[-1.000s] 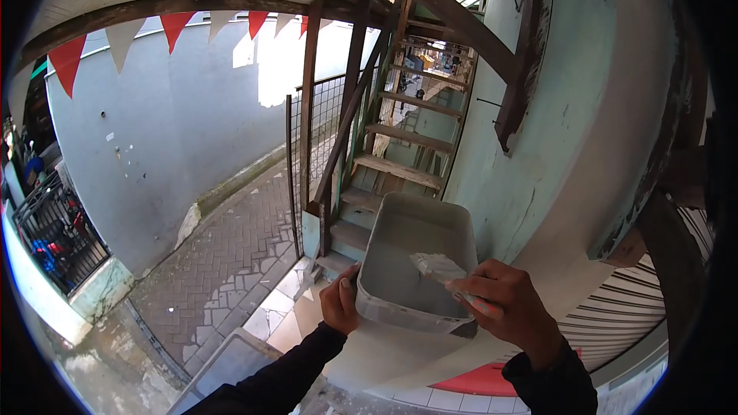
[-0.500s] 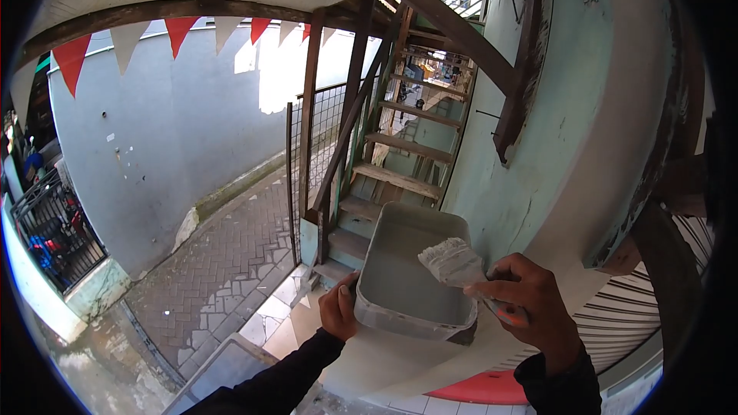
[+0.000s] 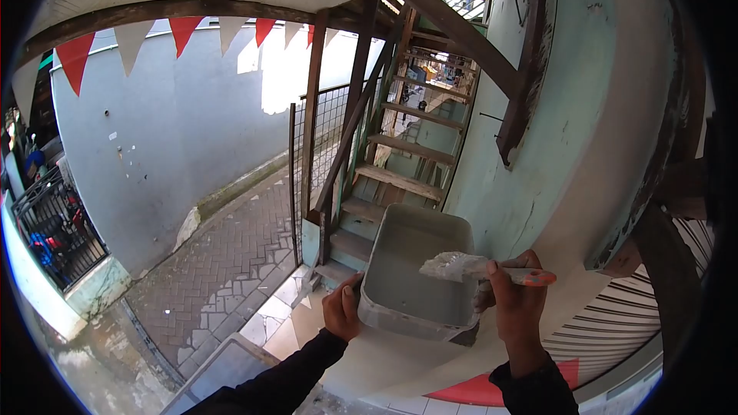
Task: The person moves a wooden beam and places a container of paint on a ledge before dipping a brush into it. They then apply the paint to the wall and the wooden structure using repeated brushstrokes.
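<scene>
A clear plastic tub [image 3: 407,327] of greyish paint is held up in front of me, its long side pointing away. My left hand [image 3: 342,311] grips its left edge near the front corner. Over the tub's right half, my right hand [image 3: 516,292] holds a paintbrush [image 3: 530,277] by the handle, thumb on top. The handle has an orange-red end and points right. Whitish paint coats the bristles [image 3: 443,267], which point left above the paint.
Wooden stairs [image 3: 411,180] with a handrail rise beyond the tub. A pale green wall [image 3: 569,123] stands close on the right, with a wooden bracket [image 3: 515,123]. At left lies a paved lane [image 3: 207,284] beside a grey-white wall [image 3: 192,123]. Red and white pennants [image 3: 184,34] hang overhead.
My right hand has turned the paintbrush so its handle swings up to the right and lies nearly level; the wrist has shifted left. The left hand and tub stay almost in place.
</scene>
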Demonstrator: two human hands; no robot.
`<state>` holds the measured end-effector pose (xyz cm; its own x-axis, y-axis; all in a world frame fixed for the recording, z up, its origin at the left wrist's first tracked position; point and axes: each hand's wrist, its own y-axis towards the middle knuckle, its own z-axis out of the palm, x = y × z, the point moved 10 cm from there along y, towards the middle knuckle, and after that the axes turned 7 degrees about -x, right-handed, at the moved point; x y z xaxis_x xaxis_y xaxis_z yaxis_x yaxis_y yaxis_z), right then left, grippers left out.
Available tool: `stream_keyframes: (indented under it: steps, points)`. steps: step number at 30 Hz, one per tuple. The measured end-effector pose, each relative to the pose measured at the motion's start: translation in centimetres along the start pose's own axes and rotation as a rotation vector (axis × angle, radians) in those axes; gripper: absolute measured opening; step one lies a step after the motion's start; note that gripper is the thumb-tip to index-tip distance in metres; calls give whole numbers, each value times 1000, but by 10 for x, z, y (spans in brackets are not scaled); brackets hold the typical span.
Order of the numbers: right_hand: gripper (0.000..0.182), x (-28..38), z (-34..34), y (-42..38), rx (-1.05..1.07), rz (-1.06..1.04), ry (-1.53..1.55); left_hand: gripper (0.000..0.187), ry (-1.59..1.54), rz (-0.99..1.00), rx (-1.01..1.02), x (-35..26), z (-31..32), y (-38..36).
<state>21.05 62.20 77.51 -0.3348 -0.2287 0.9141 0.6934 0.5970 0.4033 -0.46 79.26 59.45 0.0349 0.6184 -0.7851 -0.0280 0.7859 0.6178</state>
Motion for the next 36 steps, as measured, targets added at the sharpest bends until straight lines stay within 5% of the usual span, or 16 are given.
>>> stream_keyframes:
  steps: [10,23,32,36]
  points:
    - [30,16,-12,1,-121,-97,201,43,10,-23,4,-3,0,0]
    - [30,-28,-20,-14,-188,273,488,42,2,14,-6,-9,0,2]
    - [18,8,-6,-21,57,-3,112,43,-7,0,2,-4,1,1]
    - [22,-4,-14,-17,16,73,142,43,-21,31,-13,-5,1,1]
